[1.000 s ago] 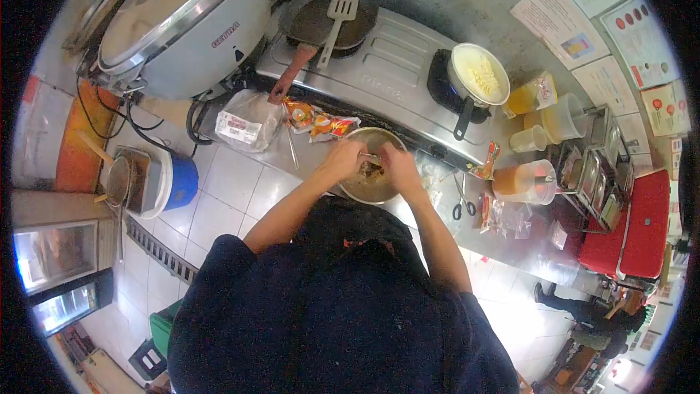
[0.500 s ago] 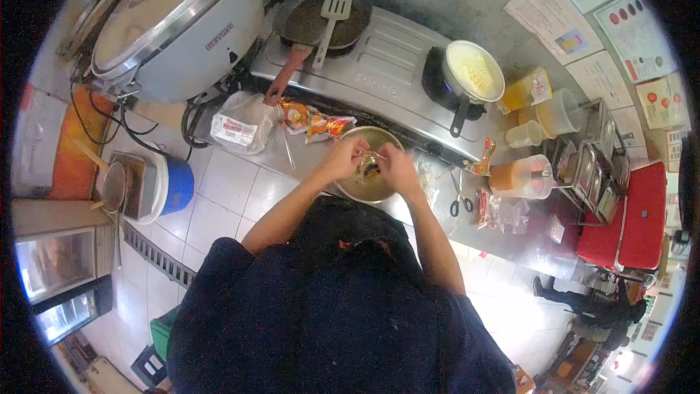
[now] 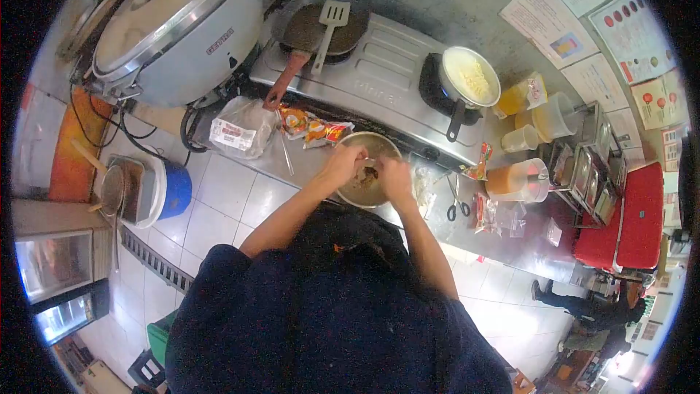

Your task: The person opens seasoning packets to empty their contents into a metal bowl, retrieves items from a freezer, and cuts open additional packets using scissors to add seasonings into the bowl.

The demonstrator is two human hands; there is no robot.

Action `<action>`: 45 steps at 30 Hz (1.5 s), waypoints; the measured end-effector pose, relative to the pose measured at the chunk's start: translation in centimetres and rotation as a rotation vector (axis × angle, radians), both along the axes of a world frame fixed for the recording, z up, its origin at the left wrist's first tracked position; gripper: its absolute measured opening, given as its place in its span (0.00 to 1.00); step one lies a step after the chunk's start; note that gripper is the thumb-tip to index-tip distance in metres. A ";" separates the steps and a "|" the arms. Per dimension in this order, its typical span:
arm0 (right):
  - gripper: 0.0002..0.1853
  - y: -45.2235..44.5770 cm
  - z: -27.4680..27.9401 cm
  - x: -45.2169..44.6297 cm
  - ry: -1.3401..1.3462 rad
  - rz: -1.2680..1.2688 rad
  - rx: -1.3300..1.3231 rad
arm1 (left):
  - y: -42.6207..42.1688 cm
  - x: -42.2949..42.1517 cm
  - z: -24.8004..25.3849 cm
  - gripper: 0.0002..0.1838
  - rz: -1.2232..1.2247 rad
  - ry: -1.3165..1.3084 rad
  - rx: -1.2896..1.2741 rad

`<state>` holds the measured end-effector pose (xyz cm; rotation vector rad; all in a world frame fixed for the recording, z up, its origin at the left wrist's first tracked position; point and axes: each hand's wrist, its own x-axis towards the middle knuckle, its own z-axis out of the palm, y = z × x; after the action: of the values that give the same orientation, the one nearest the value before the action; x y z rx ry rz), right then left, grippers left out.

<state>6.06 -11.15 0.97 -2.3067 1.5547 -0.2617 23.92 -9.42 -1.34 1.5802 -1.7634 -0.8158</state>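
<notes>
A round metal bowl stands at the front edge of the counter, with a dark brown clump of seasoning at its bottom. My left hand reaches over the bowl's left side, fingers pinched. Across from it, my right hand is closed over the right side. Between the fingertips of both hands is a small sachet, mostly covered by the fingers. Colourful noodle packets lie just behind the bowl's left side.
A steel stove carries a pan with a slotted spatula and a pot of noodles. Scissors, a jug of orange liquid and wrappers lie right. A rice cooker is left; another person stands far right.
My hands stay over the bowl and have shifted slightly, and the sachet between them shows less. My right hand has turned a little inward. The whole view has moved slightly.
</notes>
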 end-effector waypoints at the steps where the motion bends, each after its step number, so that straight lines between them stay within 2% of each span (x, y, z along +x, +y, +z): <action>1: 0.06 0.2 -1.7 -0.1 -0.098 0.027 -0.051 | 0.1 -0.2 -0.3 0.12 -0.031 -0.025 -0.009; 2: 0.06 0.5 -2.2 0.0 -0.196 0.054 -0.099 | 0.3 -0.5 0.0 0.12 -0.039 -0.022 -0.009; 4: 0.07 0.6 -2.7 0.1 -0.200 0.046 -0.105 | 0.5 -0.7 0.6 0.11 -0.095 0.003 -0.223; 6: 0.07 0.8 -2.6 0.2 -0.204 0.045 -0.101 | 0.2 -0.6 -0.3 0.12 -0.096 -0.040 -0.124; 8: 0.07 0.7 -1.6 0.2 -0.184 0.219 -0.355 | -0.1 -0.4 -1.1 0.12 -0.098 -0.085 -0.017; 9: 0.07 0.6 -1.5 0.4 -0.186 0.216 -0.347 | -0.4 -0.3 -1.5 0.13 -0.107 -0.118 0.016; 11: 0.07 0.7 -0.7 1.0 -0.125 0.036 -0.073 | 0.0 -0.2 -0.9 0.14 -0.116 -0.152 0.061; 14: 0.07 0.4 0.1 0.7 -0.060 0.100 -0.211 | 0.4 0.1 0.9 0.11 -0.079 -0.072 0.035; 15: 0.07 0.3 0.0 0.6 -0.028 0.103 -0.260 | 0.5 0.1 0.9 0.10 -0.078 -0.031 -0.053; 17: 0.07 0.1 -0.5 0.7 -0.121 0.095 -0.191 | 0.5 0.1 1.0 0.10 -0.073 0.013 -0.145; 18: 0.07 0.0 -0.8 0.8 -0.214 0.083 -0.119 | 0.6 0.2 1.0 0.09 -0.052 0.039 -0.118; 21: 0.09 -0.2 -1.0 0.7 -0.101 0.124 -0.187 | 0.5 0.2 0.6 0.08 -0.015 0.029 -0.108; 23: 0.09 0.4 -0.7 0.8 -0.154 0.096 -0.193 | 1.1 0.5 0.9 0.08 -0.020 -0.017 -0.109; 25: 0.09 -0.2 -0.1 1.1 -0.203 0.076 -0.214 | 0.8 0.7 1.6 0.15 -0.046 0.021 0.037; 26: 0.08 -0.3 0.0 1.2 -0.182 0.104 -0.180 | 0.9 0.9 1.5 0.15 -0.046 0.022 0.034; 28: 0.09 0.4 0.3 1.5 -0.138 0.130 -0.087 | 1.3 0.6 0.9 0.11 0.002 -0.110 -0.147; 29: 0.10 0.2 1.0 1.6 -0.098 0.098 -0.062 | 0.8 0.7 -0.4 0.13 -0.018 -0.184 -0.101; 30: 0.15 0.2 1.5 2.0 -0.085 0.159 -0.010 | 1.3 0.5 3.5 0.16 -0.055 -0.170 0.081; 31: 0.19 0.6 1.2 2.4 -0.068 0.168 0.051 | 0.8 1.2 0.2 0.17 -0.127 -0.046 0.004; 32: 0.19 0.6 -1.2 1.8 -0.102 0.191 0.028 | 0.7 1.0 -0.2 0.16 -0.170 0.009 0.078; 33: 0.19 0.5 -0.5 1.5 -0.286 0.216 0.085 | 0.5 0.8 1.2 0.13 -0.179 0.063 0.050; 34: 0.16 0.5 0.3 1.7 -0.095 0.032 0.099 | -0.1 1.2 -1.6 0.11 -0.136 0.096 0.017; 36: 0.14 -0.1 -1.6 0.8 0.161 0.153 0.039 | 0.3 0.1 2.5 0.09 -0.097 -0.134 0.107; 37: 0.14 0.4 -1.8 1.0 0.152 0.136 0.031 | 0.4 -0.1 2.3 0.09 -0.112 -0.144 0.097; 39: 0.15 1.0 -1.5 1.1 0.138 0.138 -0.002 | 0.1 0.0 1.9 0.09 -0.162 0.067 0.119; 40: 0.17 1.5 -0.1 0.6 0.030 0.142 -0.028 | 0.2 -0.4 2.9 0.10 -0.173 -0.119 0.038; 41: 0.17 1.4 -0.1 0.3 0.023 0.144 -0.033 | -0.1 -0.6 2.8 0.10 -0.171 -0.126 0.034; 43: 0.18 0.8 -0.4 0.7 0.056 0.118 0.067 | -0.3 -0.4 1.4 0.12 -0.219 0.075 0.001; 45: 0.19 0.4 -0.1 1.0 0.209 0.119 0.244 | -0.5 -0.3 1.1 0.12 -0.193 -0.059 0.046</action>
<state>7.07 -10.77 0.83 -2.2777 1.4431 0.1954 23.65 -9.93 -0.27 1.4932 -1.9756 -0.9140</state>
